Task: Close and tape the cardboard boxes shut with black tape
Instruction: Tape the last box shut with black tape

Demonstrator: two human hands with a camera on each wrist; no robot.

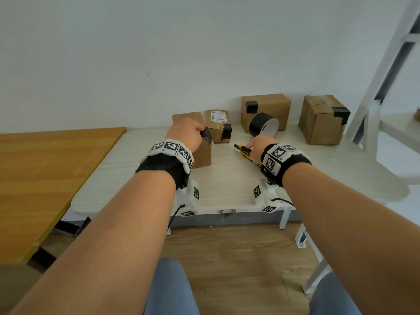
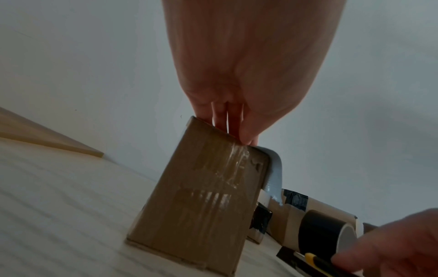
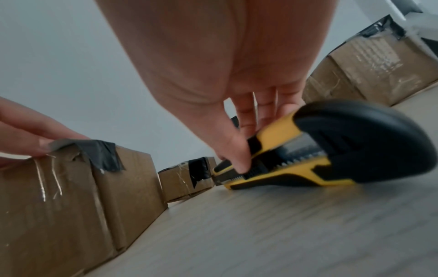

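A brown cardboard box [image 1: 201, 153] stands upright on the pale table [image 1: 227, 185]. A strip of black tape [image 1: 206, 134] runs over its top right corner and down the side. My left hand [image 1: 197, 133] rests on the box top, fingertips pressing the strip's end; the left wrist view shows the box [image 2: 196, 196] with the strip [image 2: 275, 168] curling over its edge. My right hand [image 1: 252, 146] grips a yellow and black utility knife [image 1: 243, 152] low over the table, thumb on the slider [image 3: 251, 171]. The black tape roll [image 1: 263, 126] lies behind that hand.
A small labelled box [image 1: 217, 126] with black tape stands right behind the held box. Two bigger taped boxes [image 1: 266, 112] [image 1: 322, 120] sit by the wall. A wooden table [image 1: 45, 173] adjoins on the left, a white metal frame [image 1: 375, 92] on the right.
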